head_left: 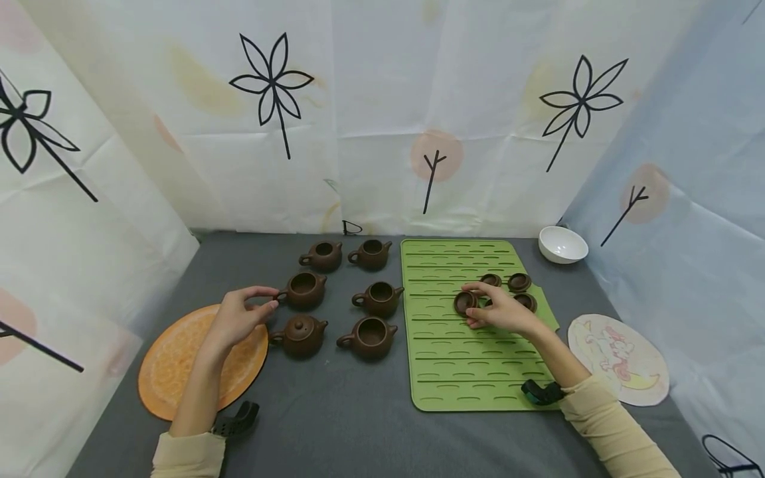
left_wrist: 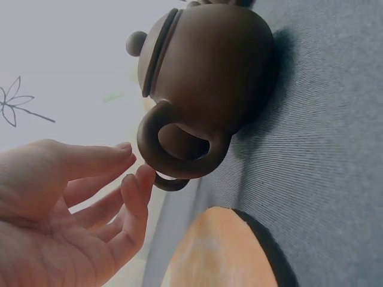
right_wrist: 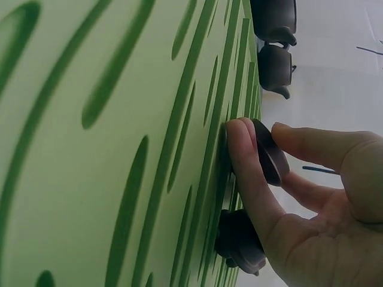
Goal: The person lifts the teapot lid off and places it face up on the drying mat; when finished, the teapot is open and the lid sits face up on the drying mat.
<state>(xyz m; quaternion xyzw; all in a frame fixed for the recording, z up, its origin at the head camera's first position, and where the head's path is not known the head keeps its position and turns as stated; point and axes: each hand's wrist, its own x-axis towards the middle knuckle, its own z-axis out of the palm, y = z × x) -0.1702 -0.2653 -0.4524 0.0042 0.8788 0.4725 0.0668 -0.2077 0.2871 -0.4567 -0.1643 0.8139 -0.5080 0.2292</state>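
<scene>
Small brown teapots stand in two columns on the grey cloth. My left hand reaches to the handle of an open-topped teapot, thumb and fingers apart; contact is unclear. In the left wrist view, the left hand is beside a lidded teapot, whose handle overlaps another handle behind. My right hand pinches a round brown teapot lid over the green mat. The right wrist view shows this lid tilted between thumb and fingers. More lids lie around the hand, some partly hidden.
An orange round mat lies under the left forearm. To the right are a white bowl and a pale oval mat with a drawing. Printed cloth walls surround the table. Several teapots stand between the hands.
</scene>
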